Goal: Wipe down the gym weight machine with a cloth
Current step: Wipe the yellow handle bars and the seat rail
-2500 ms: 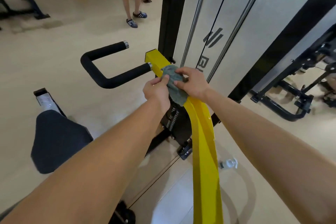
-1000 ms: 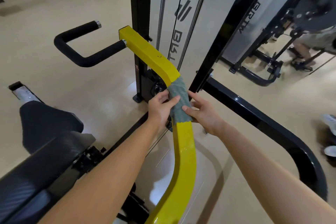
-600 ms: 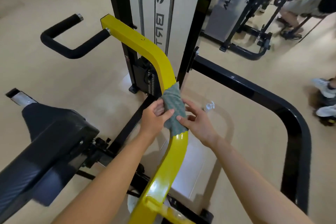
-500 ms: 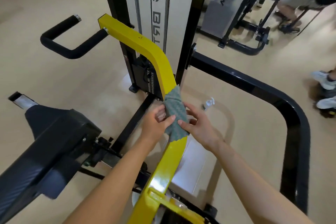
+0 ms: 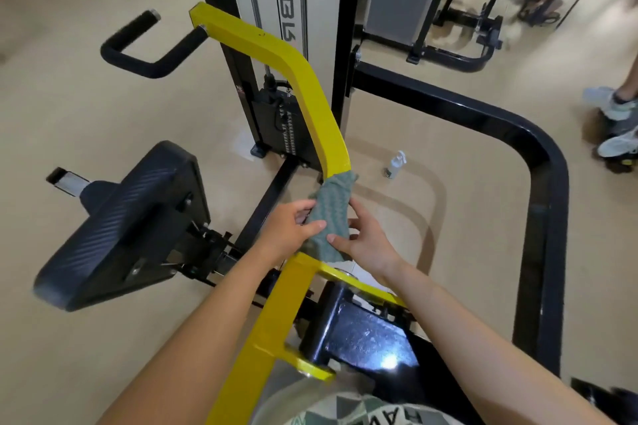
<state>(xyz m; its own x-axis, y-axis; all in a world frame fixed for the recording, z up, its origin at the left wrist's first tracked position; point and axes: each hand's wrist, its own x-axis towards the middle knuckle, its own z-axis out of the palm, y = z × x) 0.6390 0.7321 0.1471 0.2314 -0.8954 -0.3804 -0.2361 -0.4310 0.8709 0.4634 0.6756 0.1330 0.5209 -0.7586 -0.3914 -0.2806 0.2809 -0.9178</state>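
Note:
A grey-green cloth (image 5: 331,214) is wrapped around the yellow lever arm (image 5: 303,86) of the weight machine, low on the arm just above its fork at the pivot. My left hand (image 5: 288,235) grips the cloth from the left, thumb across its front. My right hand (image 5: 366,241) holds the cloth from the right, thumb on its lower edge. The arm rises from the pivot to a black foam handle (image 5: 148,55) at the upper left.
A black seat pad (image 5: 127,228) sits to the left. The weight stack (image 5: 286,128) stands behind the arm. A black tubular frame (image 5: 538,183) curves around the right. A small white bottle (image 5: 395,166) stands on the floor. People's feet (image 5: 618,121) are at the right.
Both hands have slid the cloth down the yellow arm, from near the handle end past the bend to just above the pivot fork. My view has tilted downward.

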